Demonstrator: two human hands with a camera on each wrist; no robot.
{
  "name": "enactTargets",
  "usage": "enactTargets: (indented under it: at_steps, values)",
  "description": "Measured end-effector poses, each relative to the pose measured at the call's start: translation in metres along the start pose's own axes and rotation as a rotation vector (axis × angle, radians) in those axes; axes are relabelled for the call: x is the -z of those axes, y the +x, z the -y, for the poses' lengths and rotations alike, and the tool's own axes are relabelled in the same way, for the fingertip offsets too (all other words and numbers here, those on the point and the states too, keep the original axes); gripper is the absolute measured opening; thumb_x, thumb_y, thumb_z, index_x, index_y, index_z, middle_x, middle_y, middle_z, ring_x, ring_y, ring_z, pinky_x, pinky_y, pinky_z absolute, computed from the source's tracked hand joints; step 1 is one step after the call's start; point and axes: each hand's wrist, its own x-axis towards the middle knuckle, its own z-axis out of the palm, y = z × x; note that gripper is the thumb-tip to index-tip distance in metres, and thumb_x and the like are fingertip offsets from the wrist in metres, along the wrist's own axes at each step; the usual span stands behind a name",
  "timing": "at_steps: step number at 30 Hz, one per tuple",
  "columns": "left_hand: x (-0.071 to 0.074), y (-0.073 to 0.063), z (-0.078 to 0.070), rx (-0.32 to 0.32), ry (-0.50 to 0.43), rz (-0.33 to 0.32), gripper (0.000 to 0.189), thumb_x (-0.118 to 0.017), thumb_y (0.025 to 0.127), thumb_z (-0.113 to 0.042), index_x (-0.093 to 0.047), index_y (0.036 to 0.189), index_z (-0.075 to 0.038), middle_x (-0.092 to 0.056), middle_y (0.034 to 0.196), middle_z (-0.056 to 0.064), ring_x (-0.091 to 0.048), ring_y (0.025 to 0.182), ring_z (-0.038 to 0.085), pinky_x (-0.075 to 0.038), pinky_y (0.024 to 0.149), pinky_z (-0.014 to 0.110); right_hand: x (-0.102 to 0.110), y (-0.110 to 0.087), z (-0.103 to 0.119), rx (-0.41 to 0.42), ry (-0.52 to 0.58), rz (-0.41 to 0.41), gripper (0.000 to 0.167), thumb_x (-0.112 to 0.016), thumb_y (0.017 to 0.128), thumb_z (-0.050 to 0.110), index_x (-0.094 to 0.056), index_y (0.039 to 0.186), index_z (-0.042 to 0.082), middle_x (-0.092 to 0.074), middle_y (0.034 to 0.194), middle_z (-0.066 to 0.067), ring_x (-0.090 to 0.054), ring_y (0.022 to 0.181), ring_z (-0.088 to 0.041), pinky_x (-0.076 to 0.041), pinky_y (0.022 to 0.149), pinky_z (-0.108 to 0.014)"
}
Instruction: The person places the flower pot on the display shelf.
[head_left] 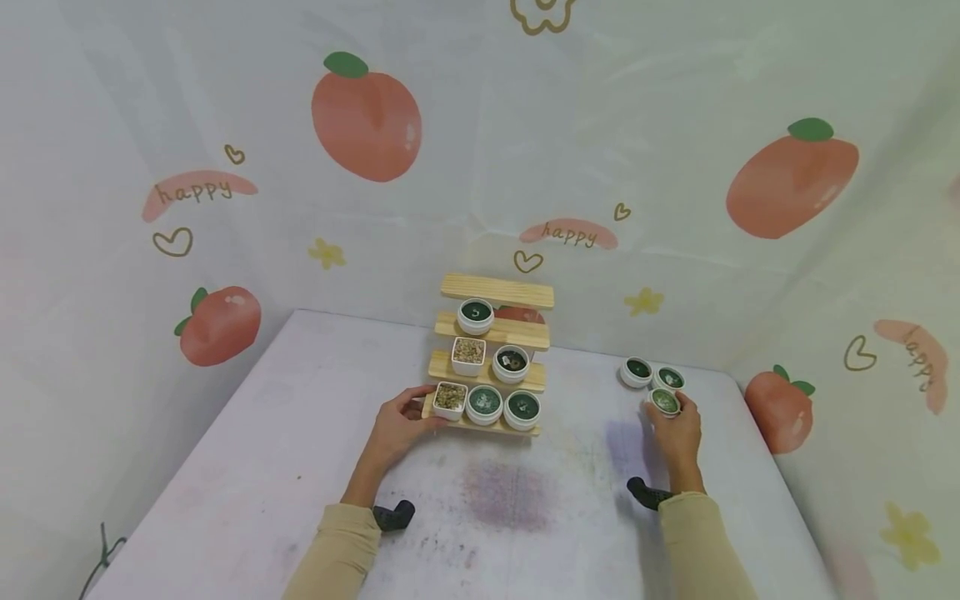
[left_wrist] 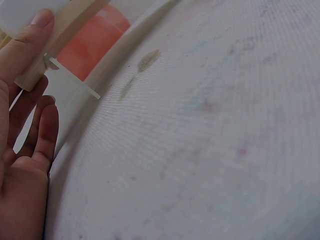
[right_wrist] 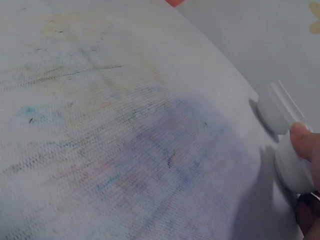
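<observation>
"Past tan sleeves (head_left: 339, 546): gripping the wooden rack (head_left: 519, 331) with left hand (head_left: 400, 427), pinching a green-filled cup (head_left: 664, 402) with right hand (head_left: 677, 433), just beside two white cups (head_left: 637, 374) on the bench (head_left: 570, 550)."

"Risky?"

"Could knock those cups — from close spacing — or tip the rack by tugging."

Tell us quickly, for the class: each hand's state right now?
Left hand: closed, gripping the bottom wooden shelf.
Right hand: closed, holding a round white pot.
</observation>
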Motion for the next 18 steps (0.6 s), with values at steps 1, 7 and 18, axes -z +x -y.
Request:
enactTargets:
  at_steps: [1, 7, 18]
  values:
    - [0.000, 0.000, 0.000, -0.001, -0.004, -0.002, 0.066, -0.094, 0.073, -0.028, -0.067, 0.133, -0.024, -0.070, 0.109, 0.012, -0.069, 0.089, 0.016, -0.056, 0.072, 0.025, 0.000, 0.000, 0.000, -0.008, 0.003, 0.006, 0.073, -0.067, 0.095, 0.017, -0.031, 0.153, -0.010, -0.039, 0.152, -0.037, -0.036, 0.144, -0.050, -0.027, 0.121, -0.057]
    - [0.000, 0.000, -0.001, -0.003, -0.009, -0.004, 0.066, -0.094, 0.073, -0.027, -0.066, 0.134, -0.023, -0.070, 0.110, 0.012, -0.068, 0.089, 0.016, -0.056, 0.072, 0.025, 0.001, 0.001, 0.001, -0.022, -0.005, 0.028, 0.074, -0.066, 0.097, 0.019, -0.028, 0.153, -0.009, -0.036, 0.155, -0.036, -0.033, 0.146, -0.051, -0.026, 0.122, -0.057]
    - [0.000, -0.001, -0.001, 0.000, -0.007, -0.005, 0.065, -0.094, 0.073, -0.027, -0.067, 0.132, -0.024, -0.070, 0.108, 0.012, -0.068, 0.088, 0.017, -0.055, 0.071, 0.025, 0.007, -0.001, 0.013, -0.043, 0.046, -0.013, 0.075, -0.064, 0.097, 0.027, -0.028, 0.151, -0.012, -0.035, 0.151, -0.038, -0.035, 0.143, -0.052, -0.028, 0.121, -0.058]
